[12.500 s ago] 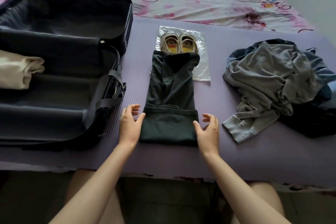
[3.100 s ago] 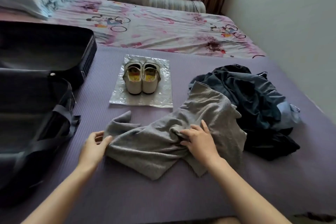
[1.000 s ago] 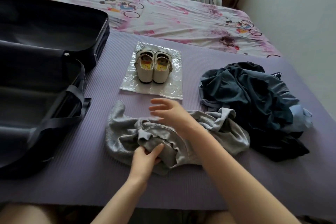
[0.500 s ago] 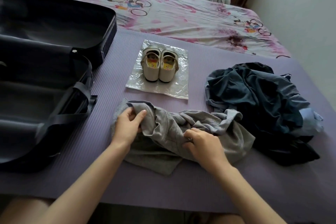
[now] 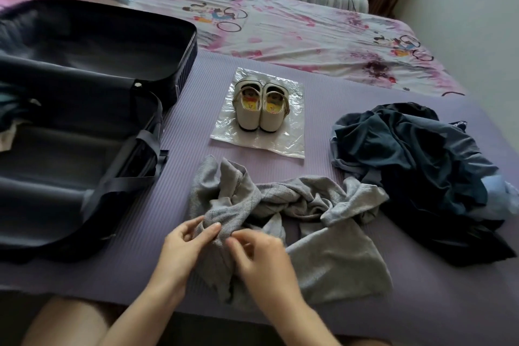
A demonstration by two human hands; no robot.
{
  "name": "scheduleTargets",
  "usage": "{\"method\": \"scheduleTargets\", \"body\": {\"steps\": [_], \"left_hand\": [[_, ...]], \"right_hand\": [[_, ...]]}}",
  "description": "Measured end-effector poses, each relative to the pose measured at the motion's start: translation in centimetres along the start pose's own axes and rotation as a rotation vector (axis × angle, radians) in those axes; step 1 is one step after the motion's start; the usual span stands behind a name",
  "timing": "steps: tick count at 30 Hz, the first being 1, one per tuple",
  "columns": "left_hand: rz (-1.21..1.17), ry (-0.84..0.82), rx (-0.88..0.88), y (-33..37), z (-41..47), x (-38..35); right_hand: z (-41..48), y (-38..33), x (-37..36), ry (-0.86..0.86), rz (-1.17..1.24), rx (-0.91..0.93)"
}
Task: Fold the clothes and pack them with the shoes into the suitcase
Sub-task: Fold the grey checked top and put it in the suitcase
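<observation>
Left grip (image 5: 185, 244): thumb and fingertips pinching a bunched fold of the grey garment (image 5: 331, 255) at its near-left end.
Right grip (image 5: 261, 258): fingers curled onto the same fold, just beside the left; slightly blurred, but I read it as a pinch.
Grey garment: crumpled and twisted on the purple mat (image 5: 182, 132), in front of me, not yet folded.
Relation that matters: most of the cloth trails away from both grips to the right and forward, so its long axis runs roughly left to right. My right grip is nearer the loose bulk.
Step, as I judge it: finding an edge to spread it flat.
Suitcase (image 5: 179, 64): open on the left, nearer my left grip.
Shoes (image 5: 259, 109): paired on a plastic bag (image 5: 292, 143), beyond the garment.
Dark clothes pile (image 5: 415, 163): to the right, unfolded.
</observation>
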State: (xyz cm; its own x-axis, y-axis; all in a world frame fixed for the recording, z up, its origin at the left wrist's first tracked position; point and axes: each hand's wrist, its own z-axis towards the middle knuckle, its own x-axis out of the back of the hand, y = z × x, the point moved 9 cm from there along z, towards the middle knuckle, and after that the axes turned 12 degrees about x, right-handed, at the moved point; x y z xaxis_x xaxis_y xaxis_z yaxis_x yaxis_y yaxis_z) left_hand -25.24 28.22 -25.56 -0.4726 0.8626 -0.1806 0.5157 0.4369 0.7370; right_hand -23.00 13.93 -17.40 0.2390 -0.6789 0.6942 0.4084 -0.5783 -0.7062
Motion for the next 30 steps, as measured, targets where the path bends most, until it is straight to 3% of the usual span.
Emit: {"method": "scheduleTargets", "body": {"steps": [5,11,17,20,25,30], "left_hand": [[0.025,0.108,-0.205,2.5,-0.9,1.6],[0.001,0.201,-0.292,2.0,-1.1,4.2],[0.057,0.277,-0.402,3.5,-1.2,6.1],[0.14,0.338,-0.469,5.0,-0.9,6.5],[0.265,0.378,-0.595,8.8,-0.5,5.2],[0.445,0.35,-0.741,14.0,0.9,0.3]], "right_hand": [[7.0,4.0,6.6,0.051,-0.013,-0.041],[14.1,8.3,1.2,-0.459,0.111,-0.069],[15.1,7.3,-4.0,-0.754,0.169,-0.048],[14.8,7.0,-3.3,-0.696,0.169,-0.001],[13.6,7.1,5.7,-0.24,0.303,-0.003],[9.3,6.1,11.6,0.012,0.173,0.066]]}}
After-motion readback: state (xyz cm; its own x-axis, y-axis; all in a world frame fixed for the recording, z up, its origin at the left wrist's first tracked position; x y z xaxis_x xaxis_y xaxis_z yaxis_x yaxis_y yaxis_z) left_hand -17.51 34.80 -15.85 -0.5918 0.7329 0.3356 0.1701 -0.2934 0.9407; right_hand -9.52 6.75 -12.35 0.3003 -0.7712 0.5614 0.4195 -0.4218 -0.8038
